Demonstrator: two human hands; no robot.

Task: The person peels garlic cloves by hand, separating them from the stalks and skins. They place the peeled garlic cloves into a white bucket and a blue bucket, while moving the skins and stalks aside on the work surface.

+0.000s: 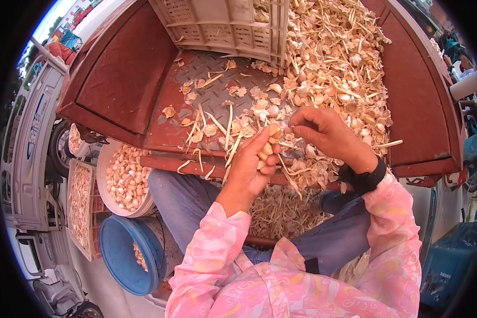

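Observation:
My left hand [253, 165] is closed around several garlic cloves [268, 148], some yellowish and peeled-looking, held over the front edge of the red metal bed. Just to its right, my right hand [323, 132] hovers with thumb and fingertips pressed together; whatever it pinches, if anything, is too small or hidden to make out. Beneath and beyond both hands lie loose cloves, dry stalks and papery skins. A pinkish-white clove [273, 111] rests just above the fingers of the left hand. The big garlic heap [334, 63] spreads behind the right hand.
A pale plastic crate [222, 26] stands tilted at the back of the red bed [122, 69]. At left are a white bucket [104, 175] of cloves [128, 177], a blue bucket [107, 249] with a few cloves inside, and a crate [79, 204]. Stalk litter [281, 212] lies between my knees.

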